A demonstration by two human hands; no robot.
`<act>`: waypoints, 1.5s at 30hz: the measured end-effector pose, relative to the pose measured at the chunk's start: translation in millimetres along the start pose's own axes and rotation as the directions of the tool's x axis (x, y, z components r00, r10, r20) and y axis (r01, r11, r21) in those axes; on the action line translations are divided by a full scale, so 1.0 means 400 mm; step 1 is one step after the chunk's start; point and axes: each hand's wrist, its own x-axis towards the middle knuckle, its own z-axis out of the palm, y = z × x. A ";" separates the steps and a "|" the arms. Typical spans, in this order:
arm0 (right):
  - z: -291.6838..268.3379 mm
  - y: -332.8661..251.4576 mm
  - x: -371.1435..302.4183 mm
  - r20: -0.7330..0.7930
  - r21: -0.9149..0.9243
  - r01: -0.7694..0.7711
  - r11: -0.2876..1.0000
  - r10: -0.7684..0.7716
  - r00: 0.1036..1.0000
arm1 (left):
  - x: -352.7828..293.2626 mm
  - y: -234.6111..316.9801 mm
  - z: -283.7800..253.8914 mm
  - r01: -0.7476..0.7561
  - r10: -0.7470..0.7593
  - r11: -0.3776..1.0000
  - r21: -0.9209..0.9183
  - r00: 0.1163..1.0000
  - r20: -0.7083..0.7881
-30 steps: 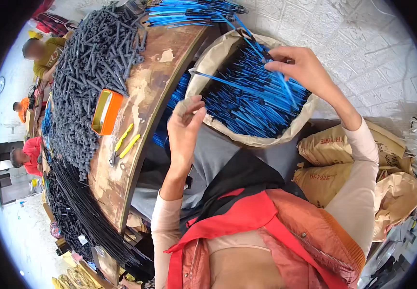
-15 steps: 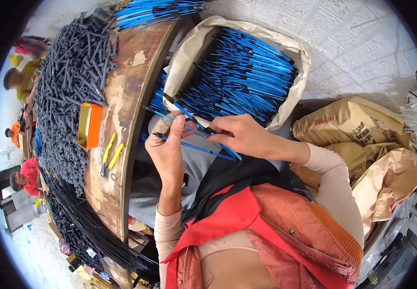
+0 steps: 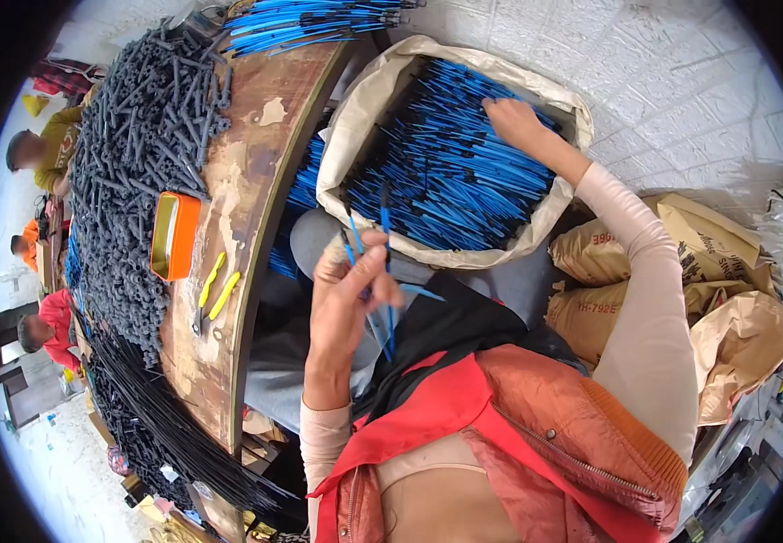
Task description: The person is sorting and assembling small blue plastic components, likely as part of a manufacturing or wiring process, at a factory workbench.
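My left hand (image 3: 348,288) is raised over my lap and grips a few thin blue rods (image 3: 386,271) that stand roughly upright between its fingers. My right hand (image 3: 511,120) reaches into a beige sack (image 3: 360,118) packed with many blue rods (image 3: 446,172) and lies on top of them, fingers spread; whether it has any rod pinched is unclear. The sack stands open next to the wooden table (image 3: 237,181).
On the table lie a heap of dark grey tube pieces (image 3: 142,145), an orange tin (image 3: 174,235), yellow-handled pliers (image 3: 215,290), long black rods (image 3: 165,425) and a blue rod bundle (image 3: 319,20). Brown paper sacks (image 3: 708,271) sit at right. Other people (image 3: 43,149) work at far left.
My right hand left my left hand and moved up into the sack. My left hand keeps the blue rods and has turned them more upright.
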 end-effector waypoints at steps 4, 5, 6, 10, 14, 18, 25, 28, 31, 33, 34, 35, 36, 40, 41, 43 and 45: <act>-0.037 0.032 -0.010 0.084 -0.104 -0.016 0.994 0.024 0.996 | 0.017 0.021 -0.014 -0.007 0.010 0.999 0.040 0.996 -0.083; -0.061 0.042 -0.025 0.081 -0.107 -0.018 0.994 0.027 0.996 | 0.027 0.024 -0.017 0.035 -0.022 0.996 0.086 0.989 -0.149; -0.108 0.030 -0.042 -0.048 0.009 0.011 1.000 -0.011 0.999 | 0.027 0.028 -0.035 0.030 -0.026 0.998 0.061 0.997 -0.071; -0.227 0.022 -0.053 -0.244 0.254 0.058 0.965 0.006 0.970 | 0.075 0.029 -0.054 -0.024 0.022 0.999 -0.028 0.997 -0.080; -0.396 -0.006 -0.041 -0.198 0.417 0.000 0.909 0.091 0.976 | 0.117 0.017 -0.071 -0.053 0.043 0.997 -0.056 0.986 -0.164; -0.556 -0.064 -0.039 -0.406 0.351 0.166 0.922 -0.010 0.914 | 0.103 0.009 -0.073 -0.036 0.028 0.999 -0.033 0.980 -0.199; -0.637 -0.070 -0.207 -0.201 0.588 -0.161 0.793 0.336 0.920 | 0.111 -0.005 -0.021 0.038 -0.033 0.996 0.077 0.997 -0.067; -0.615 -0.058 -0.288 -0.298 0.817 0.009 0.576 0.408 0.863 | 0.123 -0.014 -0.006 -0.013 0.021 0.991 0.131 0.998 -0.062; -0.522 -0.136 -0.316 -0.184 0.950 0.040 0.311 0.447 0.875 | 0.143 -0.026 0.031 -0.029 0.034 0.994 0.103 0.998 -0.046; -0.443 -0.220 -0.315 -0.069 0.989 0.016 0.146 0.363 0.929 | 0.137 -0.033 0.054 -0.054 0.055 0.996 0.072 0.998 -0.021; -0.413 -0.264 -0.316 0.014 0.993 -0.045 0.109 0.272 0.962 | 0.132 -0.036 0.068 -0.095 0.097 0.995 0.036 0.994 -0.044; -0.392 -0.309 -0.317 0.095 0.991 -0.110 0.078 0.174 0.980 | 0.128 -0.038 0.081 -0.137 0.137 0.991 0.002 0.988 -0.069; -0.382 -0.352 -0.319 0.138 0.973 -0.147 0.179 0.064 0.988 | 0.126 -0.041 0.092 -0.169 0.160 0.984 -0.051 0.975 -0.156; -0.364 -0.454 -0.310 0.071 0.972 -0.050 0.230 -0.084 0.994 | 0.082 -0.022 0.093 -0.156 0.215 0.965 0.212 0.931 -0.294; -0.360 -0.459 -0.305 0.073 0.972 -0.052 0.228 -0.083 0.994 | 0.075 -0.020 0.081 -0.153 0.213 0.965 0.212 0.932 -0.294; -0.352 -0.460 -0.285 -0.078 0.943 0.114 0.312 -0.126 0.989 | 0.062 -0.020 0.044 -0.221 0.316 0.920 0.324 0.907 -0.277; -0.345 -0.449 -0.260 -0.031 0.943 0.089 0.320 -0.182 0.983 | 0.068 -0.037 0.030 -0.226 0.326 0.922 0.314 0.891 -0.317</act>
